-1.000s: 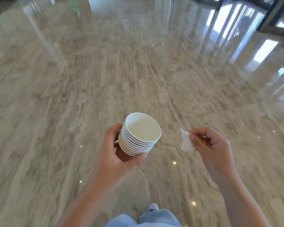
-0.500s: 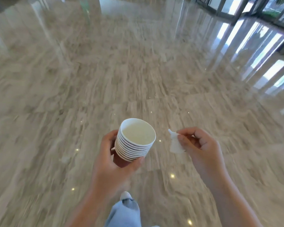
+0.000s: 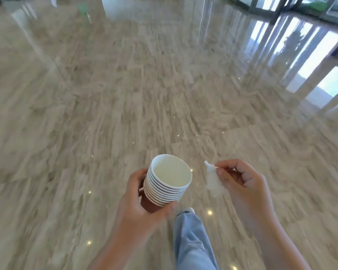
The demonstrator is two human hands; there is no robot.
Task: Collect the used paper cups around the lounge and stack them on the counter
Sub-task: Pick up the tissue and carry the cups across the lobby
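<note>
My left hand (image 3: 139, 207) grips a stack of several nested paper cups (image 3: 169, 182), white inside with a dark red-brown outer wall, held upright at the lower middle of the view. The top cup looks empty. To the right, my right hand (image 3: 242, 184) pinches a small crumpled white tissue (image 3: 213, 182) between thumb and fingers, a short gap away from the stack. No counter is in sight.
A glossy beige marble floor (image 3: 125, 106) spreads all around, blurred by motion. Glass doors or windows (image 3: 308, 8) line the far right. A pale column base (image 3: 154, 6) stands at the far top. My leg in light blue trousers (image 3: 191, 240) steps forward below the cups.
The view has advanced across the floor and swung toward the windows on the right. My leg has swung forward. Both hands keep their hold on the cups and the tissue.
</note>
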